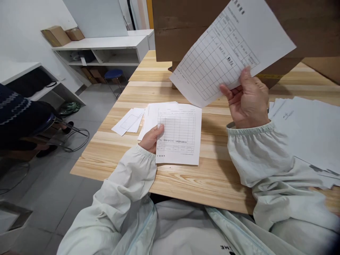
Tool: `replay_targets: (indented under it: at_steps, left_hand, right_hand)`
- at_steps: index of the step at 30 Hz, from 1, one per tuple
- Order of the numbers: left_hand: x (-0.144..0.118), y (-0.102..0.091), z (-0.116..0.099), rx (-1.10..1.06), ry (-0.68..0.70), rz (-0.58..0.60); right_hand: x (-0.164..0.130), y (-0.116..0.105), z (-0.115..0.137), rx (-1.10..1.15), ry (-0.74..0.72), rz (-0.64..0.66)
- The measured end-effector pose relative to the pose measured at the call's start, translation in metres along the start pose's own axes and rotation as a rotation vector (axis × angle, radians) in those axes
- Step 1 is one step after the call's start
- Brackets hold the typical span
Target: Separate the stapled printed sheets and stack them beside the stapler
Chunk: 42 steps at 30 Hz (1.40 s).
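Raised above the table, my right hand pinches the lower edge of a printed form, a white sheet with a grid and some handwriting, tilted to the left. My left hand grips the left edge of another printed form, its thumb on top and its fingers hidden beneath. That form lies low over the wood, its heading towards me. White sheets lie just behind it, and smaller slips of paper lie farther left.
A spread pile of white papers covers the table's right side. Large cardboard boxes stand at the back of the wooden table. Leftward are white shelves, a blue stool and a seated person.
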<state>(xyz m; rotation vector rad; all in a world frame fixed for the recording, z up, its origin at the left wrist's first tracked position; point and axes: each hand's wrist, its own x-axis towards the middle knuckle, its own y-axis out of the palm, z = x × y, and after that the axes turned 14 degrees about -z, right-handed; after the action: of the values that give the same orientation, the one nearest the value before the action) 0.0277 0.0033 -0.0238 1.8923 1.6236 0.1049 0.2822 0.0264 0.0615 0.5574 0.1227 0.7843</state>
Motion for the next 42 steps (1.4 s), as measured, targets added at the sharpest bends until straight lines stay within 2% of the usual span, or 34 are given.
replay_targets:
  at_steps: [9,12,19,21,23,25,26,28,30,32,34,36,37,42]
  left_hand:
    - [0.001,-0.002,0.001,0.017,-0.023,0.021]
    - [0.002,-0.001,0.002,0.007,-0.030,0.011]
    - [-0.001,0.001,0.001,0.022,-0.038,-0.039]
    - [-0.001,0.001,0.000,0.028,-0.053,-0.049]
    - [-0.001,0.001,-0.001,0.024,-0.064,-0.065]
    - [0.000,0.002,-0.001,-0.001,-0.064,-0.087]
    - [0.000,0.002,-0.001,-0.019,-0.063,-0.094]
    - [0.001,0.002,-0.002,-0.060,-0.066,-0.088]
    - [0.002,0.002,-0.003,-0.099,-0.072,-0.071]
    - [0.002,0.001,-0.006,-0.127,-0.080,-0.065]
    - [0.002,0.000,-0.010,-0.144,-0.091,-0.075]
    - [0.002,-0.001,-0.015,-0.163,-0.105,-0.086]
    - [0.002,-0.001,-0.017,-0.177,-0.110,-0.090]
    - [0.000,-0.001,-0.021,-0.214,-0.123,-0.103]
  right_hand:
    - [0.009,-0.003,0.006,0.029,-0.001,-0.003]
    - [0.011,-0.006,0.005,0.040,-0.012,0.027]
    - [0.020,-0.006,-0.002,0.013,0.010,-0.018]
    - [0.031,-0.009,0.001,0.025,0.029,-0.070]
    - [0.045,-0.014,0.009,0.075,0.010,-0.207]
    - [0.057,-0.020,0.018,0.121,-0.082,-0.312]
    - [0.060,-0.022,0.022,0.130,-0.149,-0.296]
    - [0.055,-0.024,0.022,0.136,-0.296,-0.117]
    - [0.038,-0.021,0.014,0.094,-0.479,0.098]
    - [0.013,-0.018,-0.002,-0.029,-0.659,0.300]
    - [-0.010,-0.017,-0.018,-0.199,-0.773,0.537]
    - [-0.026,-0.019,-0.031,-0.308,-0.803,0.746]
    - [-0.031,-0.022,-0.035,-0.329,-0.806,0.804]
    - [-0.035,-0.030,-0.043,-0.321,-0.721,0.933]
